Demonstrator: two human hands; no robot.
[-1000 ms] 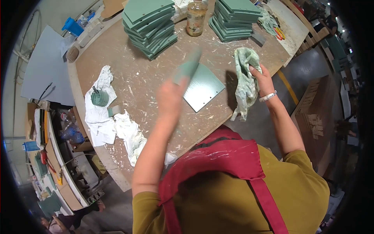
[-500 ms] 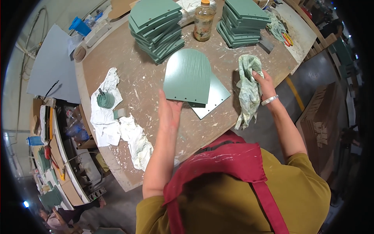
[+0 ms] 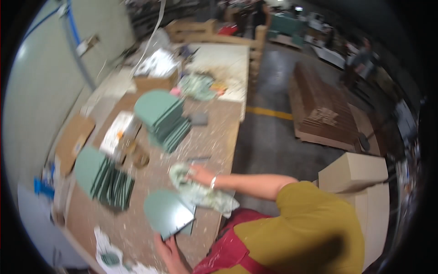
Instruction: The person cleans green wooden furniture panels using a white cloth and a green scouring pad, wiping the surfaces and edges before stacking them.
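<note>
My left hand [image 3: 169,251] grips the straight edge of a round-topped green panel [image 3: 165,211], its thumb and fingers at the near side. Part of another green panel [image 3: 186,229] shows beneath it. Just beyond the panel, my right hand [image 3: 201,175] is closed on a crumpled, pale green-stained cloth [image 3: 207,195]. The cloth trails toward the table's front edge, past the panel's right side; blur hides whether it touches the panel. Some fingers of the right hand are lost in the cloth folds.
Two stacks of green panels, one farther off [image 3: 159,107] and one at the left [image 3: 98,176], stand on the worn table. Between them is a bottle [image 3: 127,145]. A white rag [image 3: 102,242] lies near left. Cardboard boxes [image 3: 353,173] and a brown stack [image 3: 315,105] occupy the right side.
The view has swung to the right and is blurred. My right hand has brought the cloth closer to the panel. The left hand still holds the panel.
</note>
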